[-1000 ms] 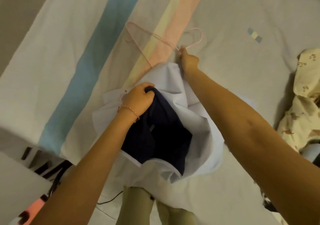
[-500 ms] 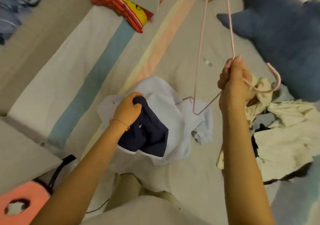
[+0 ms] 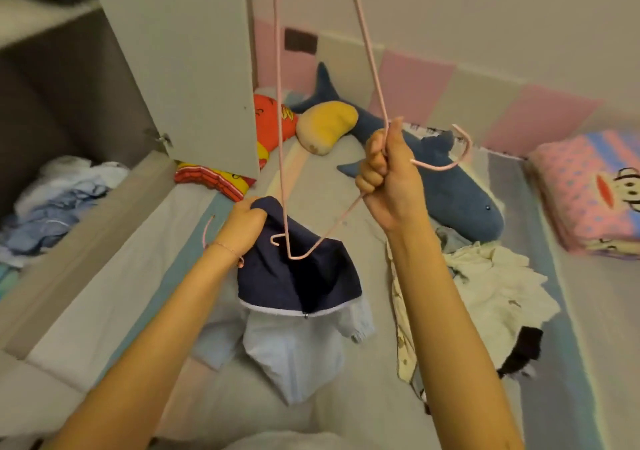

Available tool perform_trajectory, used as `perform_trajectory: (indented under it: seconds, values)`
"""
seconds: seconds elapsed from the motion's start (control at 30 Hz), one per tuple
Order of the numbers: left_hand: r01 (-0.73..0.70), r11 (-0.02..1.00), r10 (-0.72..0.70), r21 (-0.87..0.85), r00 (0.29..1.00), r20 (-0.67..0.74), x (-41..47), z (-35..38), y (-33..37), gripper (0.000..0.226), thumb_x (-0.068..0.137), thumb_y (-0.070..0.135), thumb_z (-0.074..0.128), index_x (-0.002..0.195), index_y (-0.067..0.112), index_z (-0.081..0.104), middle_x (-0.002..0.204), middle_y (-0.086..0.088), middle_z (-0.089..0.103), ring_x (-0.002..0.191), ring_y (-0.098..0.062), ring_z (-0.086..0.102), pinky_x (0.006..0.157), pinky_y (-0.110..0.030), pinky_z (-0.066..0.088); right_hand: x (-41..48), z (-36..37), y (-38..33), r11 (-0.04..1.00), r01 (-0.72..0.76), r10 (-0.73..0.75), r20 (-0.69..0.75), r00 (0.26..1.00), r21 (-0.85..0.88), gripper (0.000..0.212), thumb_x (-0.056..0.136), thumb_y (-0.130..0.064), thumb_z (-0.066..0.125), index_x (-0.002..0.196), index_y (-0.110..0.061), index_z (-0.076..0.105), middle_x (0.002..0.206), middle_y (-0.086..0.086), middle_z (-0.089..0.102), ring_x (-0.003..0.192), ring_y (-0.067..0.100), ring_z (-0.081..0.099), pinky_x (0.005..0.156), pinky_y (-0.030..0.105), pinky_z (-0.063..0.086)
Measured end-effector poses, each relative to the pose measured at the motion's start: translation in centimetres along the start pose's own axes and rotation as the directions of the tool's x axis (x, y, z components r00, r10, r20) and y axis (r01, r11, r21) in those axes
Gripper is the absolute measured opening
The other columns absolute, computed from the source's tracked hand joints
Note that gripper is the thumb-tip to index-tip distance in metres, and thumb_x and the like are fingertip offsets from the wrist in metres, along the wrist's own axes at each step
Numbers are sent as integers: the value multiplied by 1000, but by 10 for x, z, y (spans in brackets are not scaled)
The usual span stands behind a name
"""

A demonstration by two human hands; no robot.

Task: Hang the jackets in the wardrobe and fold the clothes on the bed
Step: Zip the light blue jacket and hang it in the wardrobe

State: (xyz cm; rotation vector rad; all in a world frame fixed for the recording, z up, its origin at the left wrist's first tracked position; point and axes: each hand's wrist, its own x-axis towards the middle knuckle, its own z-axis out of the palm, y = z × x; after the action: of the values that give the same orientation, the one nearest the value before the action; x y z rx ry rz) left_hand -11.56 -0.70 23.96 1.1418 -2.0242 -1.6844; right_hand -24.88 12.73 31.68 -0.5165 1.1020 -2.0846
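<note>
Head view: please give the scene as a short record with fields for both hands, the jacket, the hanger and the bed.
Left hand: grips the navy-lined hood of the light blue fabric jacket
Right hand: fingers curled round the thin pink wire hanger, held up
Hanger: lower corner in front of the hood
Bed: blue shark plush toy, pile of cream clothes
Wardrobe: grey door open

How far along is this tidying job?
Nothing looks finished yet. In hand: the left hand grips the jacket by its hood, and the right hand holds a pink hanger, not yet inside it. Left: hanging it in the wardrobe and folding the crumpled clothes on the bed.
</note>
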Motion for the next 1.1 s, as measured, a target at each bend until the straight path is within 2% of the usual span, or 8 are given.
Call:
perform_trajectory:
  seconds: [0.2, 0.3, 0.43, 0.53, 0.67, 0.77, 0.93, 1.1]
  values:
    - [-19, 994, 24, -105, 999, 47, -50, 5, 78, 19, 84, -6, 38, 80, 8, 51, 80, -14, 54, 75, -26, 53, 67, -30, 43, -40, 2, -44, 977, 209, -206, 64, 976, -42, 49, 85, -43, 38, 44, -23, 53, 41, -10, 33, 36, 0, 25, 38, 16, 17]
    - [-64, 989, 80, -133, 989, 122, -75, 11, 99, 25, 89, -4, 38, 73, 13, 49, 70, -6, 52, 61, -15, 51, 55, -23, 44, -53, -1, -33, 966, 179, -175, 38, 984, -186, 49, 88, -40, 43, 42, -24, 51, 40, -10, 36, 35, 2, 26, 38, 16, 17]
    - [-122, 951, 141, -285, 989, 45, -90, -9, 116, 27, 87, -7, 38, 76, 9, 55, 75, -11, 56, 68, -18, 55, 66, -26, 46, -74, -32, -24, 869, 71, -111, -53, 992, -490, 57, 99, -28, 42, 43, -19, 46, 40, -5, 32, 36, 6, 25, 38, 17, 21]
    - [-304, 953, 304, -3, 952, 37, -94, -29, 113, 23, 89, -6, 41, 90, 7, 59, 85, -11, 58, 74, -14, 54, 65, -18, 45, -96, -49, -35, 763, 53, -113, -51, 992, -644, 58, 99, -28, 44, 42, -21, 48, 41, -3, 32, 37, 8, 25, 40, 19, 23]
    - [-393, 776, 490, 494, 869, -78, -96, -54, 90, 25, 83, 2, 58, 104, 14, 65, 103, -7, 60, 92, -22, 59, 74, -24, 46, -120, -44, -59, 595, 141, -130, 79, 988, -791, 43, 100, -19, 44, 59, -15, 53, 44, -8, 35, 41, 6, 28, 44, 20, 23]
    - [-337, 744, 535, 577, 818, -212, -103, -66, 75, 10, 76, 4, 67, 84, 9, 64, 92, -9, 63, 69, -25, 61, 57, -33, 57, -136, -41, -53, 596, 208, -108, 179, 978, -775, 26, 100, -8, 40, 82, -16, 56, 50, -9, 40, 44, 3, 33, 42, 14, 28]
    - [-387, 876, 456, 288, 859, -233, -112, -63, 69, 17, 74, 2, 73, 69, 1, 57, 63, -14, 58, 56, -23, 56, 52, -31, 56, -151, -25, -43, 590, 291, -139, 260, 956, -754, 29, 97, 1, 42, 82, -17, 59, 51, -13, 49, 45, 2, 41, 45, 11, 32]
    - [-384, 923, 384, 31, 923, -5, -122, -43, 68, 29, 77, -13, 61, 62, 9, 51, 40, 7, 50, 37, -4, 46, 38, -16, 40, -156, -1, -28, 705, 353, -160, 347, 924, -616, 26, 88, -11, 52, 70, -24, 66, 53, -14, 55, 47, 0, 43, 48, 11, 33]
